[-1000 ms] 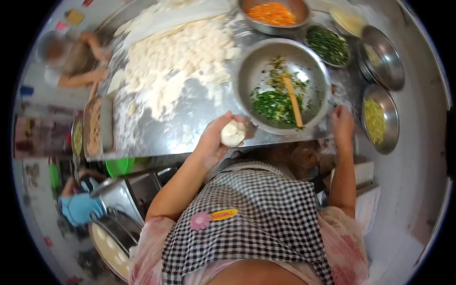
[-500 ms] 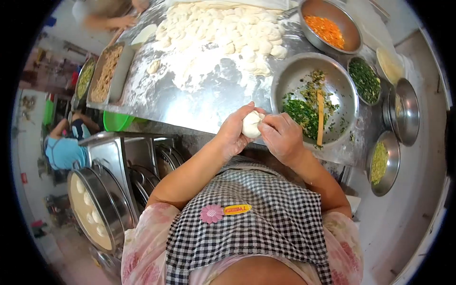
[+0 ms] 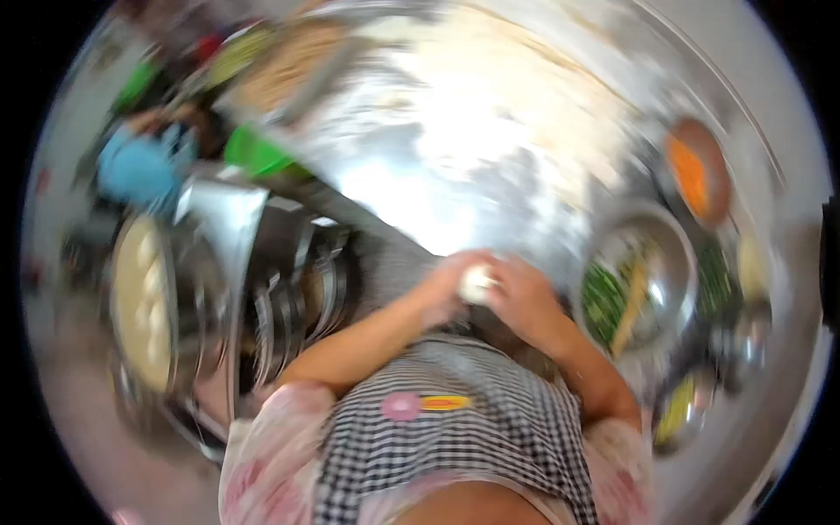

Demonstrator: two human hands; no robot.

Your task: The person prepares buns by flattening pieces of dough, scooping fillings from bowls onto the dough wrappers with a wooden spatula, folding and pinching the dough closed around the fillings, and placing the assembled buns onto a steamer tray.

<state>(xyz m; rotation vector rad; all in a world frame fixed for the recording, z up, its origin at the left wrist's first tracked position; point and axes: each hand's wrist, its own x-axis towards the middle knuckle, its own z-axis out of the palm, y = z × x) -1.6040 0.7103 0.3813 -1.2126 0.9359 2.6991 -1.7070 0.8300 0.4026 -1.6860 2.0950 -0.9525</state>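
Note:
The view is smeared by motion. A round white dough bun (image 3: 477, 284) sits between my hands in front of the apron. My left hand (image 3: 444, 287) cups it from the left side. From the right, my right hand (image 3: 522, 300) closes on the bun with its fingertips at the top. Right of my hands, a large metal bowl (image 3: 681, 262) holds chopped greens (image 3: 602, 302) and a wooden stick (image 3: 632, 306). Beyond my hands, pale dough pieces and flour cover part of the metal table (image 3: 385, 188).
At left stands a round steamer (image 3: 179, 306) with several white buns (image 3: 153, 302). A tray of brown filling (image 3: 293, 66) and a green container (image 3: 254, 153) are farther back. A person in blue (image 3: 144, 166) is at upper left. A bowl of orange filling (image 3: 691, 179) stands at right.
My right hand has come from beside the large bowl to the bun in my left hand. The whole view has turned toward the steamers at left.

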